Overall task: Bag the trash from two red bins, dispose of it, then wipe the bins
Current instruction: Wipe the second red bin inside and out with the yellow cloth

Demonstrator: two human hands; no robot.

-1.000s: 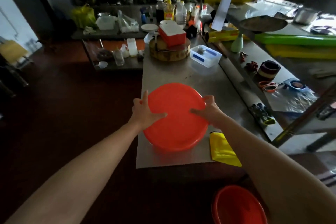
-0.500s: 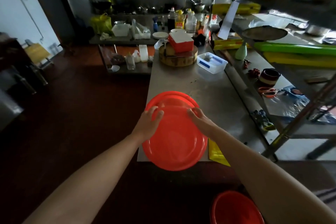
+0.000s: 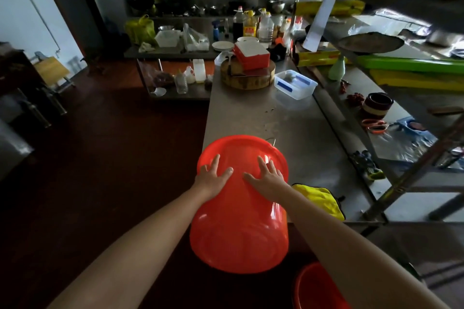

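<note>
The red bin point(image 3: 238, 233) lies tipped on its side at the near end of the steel table point(image 3: 263, 118). Its closed bottom points toward the person and hangs out past the near table edge, while its wide rim is on the far side, over the tabletop. Both hands are laid flat on the upper wall of the bin, with the fingers straight and spread and nothing clamped in them. The left hand point(image 3: 213, 178) presses on the left part of the wall and the right hand point(image 3: 268, 178) on the right part, and the two thumbs are near each other but apart. Just right of the bin, a yellow cloth point(image 3: 319, 200) lies crumpled on the near right corner of the table. A second red bin point(image 3: 319, 288) stands on the dark floor, near and to the right, below the right forearm, and only part of it shows. At the far end of the table there is a round wooden chopping block point(image 3: 247, 79) with a red box point(image 3: 251, 55) on top, and just right of the block stands a clear plastic container point(image 3: 295, 84).
</note>
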